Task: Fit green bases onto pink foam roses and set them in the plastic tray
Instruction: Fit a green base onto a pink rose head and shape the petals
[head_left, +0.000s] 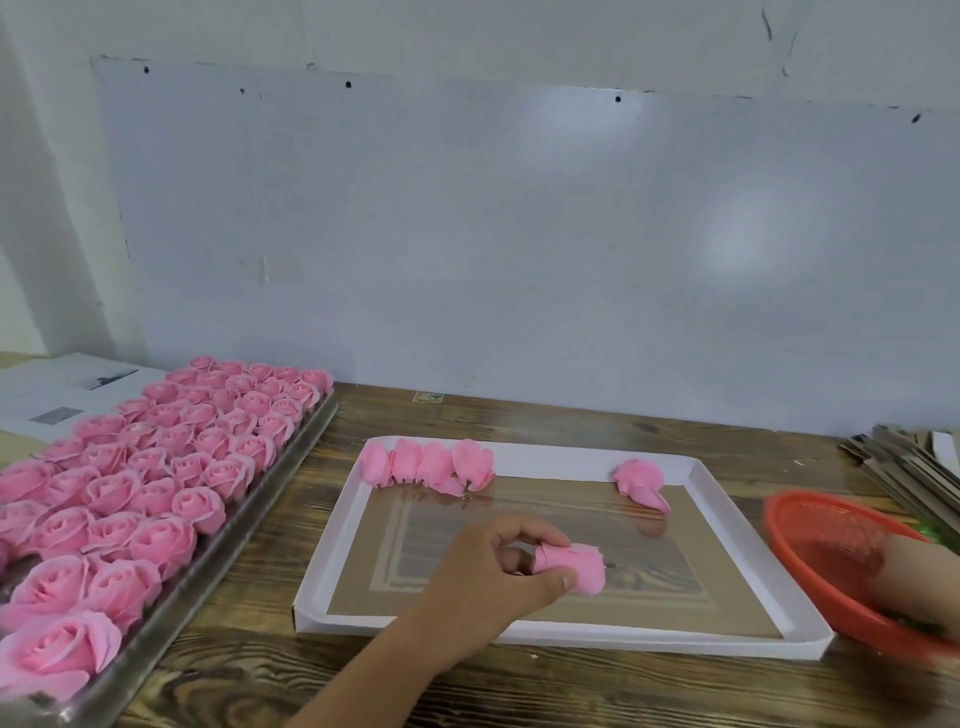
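We see the right hand (919, 582) only as a blur inside the red plastic mesh basket (821, 545), cut by the right edge, so we cannot tell its grip. The steel tray of pink foam roses (171, 618) runs off the left edge. The grey card stack (904, 462) is cropped too.

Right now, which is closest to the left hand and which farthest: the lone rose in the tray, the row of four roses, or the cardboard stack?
From the left hand:
1. Row of four roses, tray's far-left corner.
2. Lone rose, tray's far right.
3. Cardboard stack, table's right edge.
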